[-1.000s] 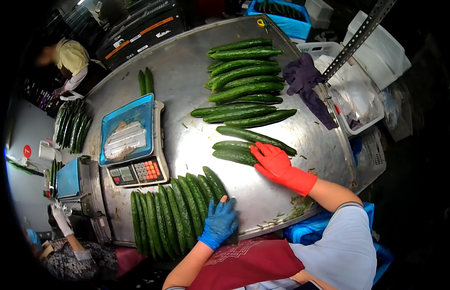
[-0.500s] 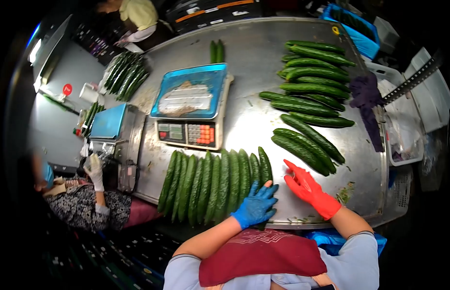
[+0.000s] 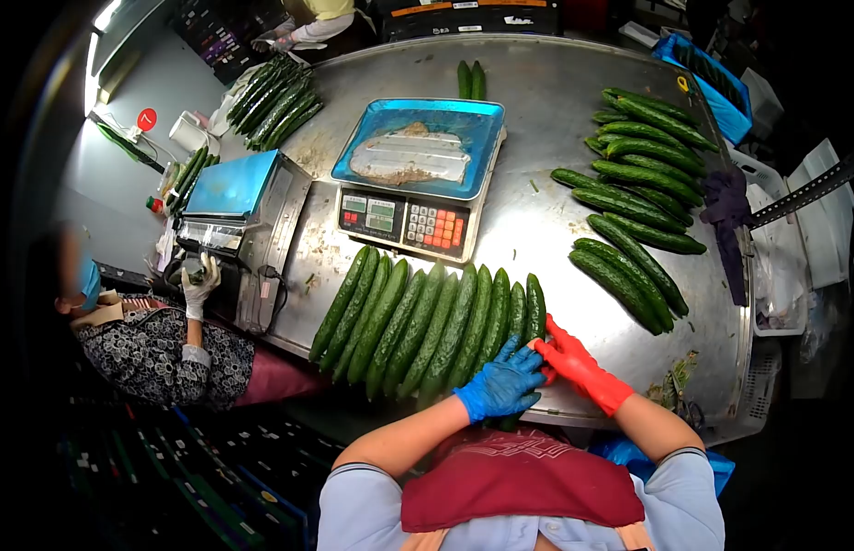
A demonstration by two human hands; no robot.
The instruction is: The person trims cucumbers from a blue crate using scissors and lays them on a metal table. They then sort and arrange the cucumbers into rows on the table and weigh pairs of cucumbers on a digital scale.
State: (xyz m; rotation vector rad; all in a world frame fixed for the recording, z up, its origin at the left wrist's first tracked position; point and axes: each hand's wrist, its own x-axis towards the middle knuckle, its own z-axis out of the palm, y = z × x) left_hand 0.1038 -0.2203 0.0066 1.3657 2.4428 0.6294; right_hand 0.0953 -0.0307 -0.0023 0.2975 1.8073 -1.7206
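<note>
My left hand (image 3: 503,380), in a blue glove with a bare fingertip, lies over the lower ends of the rightmost cucumbers in a row (image 3: 413,321) at the table's front edge. Its fingers are spread. My right hand (image 3: 578,363), in a red glove, touches the right side of the last cucumber (image 3: 535,308), close to the left fingertips; its fingers are partly hidden. More cucumbers (image 3: 652,170) lie stacked at the right, with a few nearer ones (image 3: 620,286) below them. A scale (image 3: 404,220) with a blue tray (image 3: 489,124) stands behind the row.
A co-worker (image 3: 161,344) in white gloves stands at the left by a second machine (image 3: 230,188). Another person (image 3: 326,23) is at the back left. Bundled cucumbers (image 3: 275,101) lie back left. A purple cloth (image 3: 725,220) hangs at the right edge, near white crates (image 3: 780,317).
The view has turned left. My right hand has left the cucumbers at the right and moved beside the row's last cucumber, next to my left hand, which stays at the row's right end.
</note>
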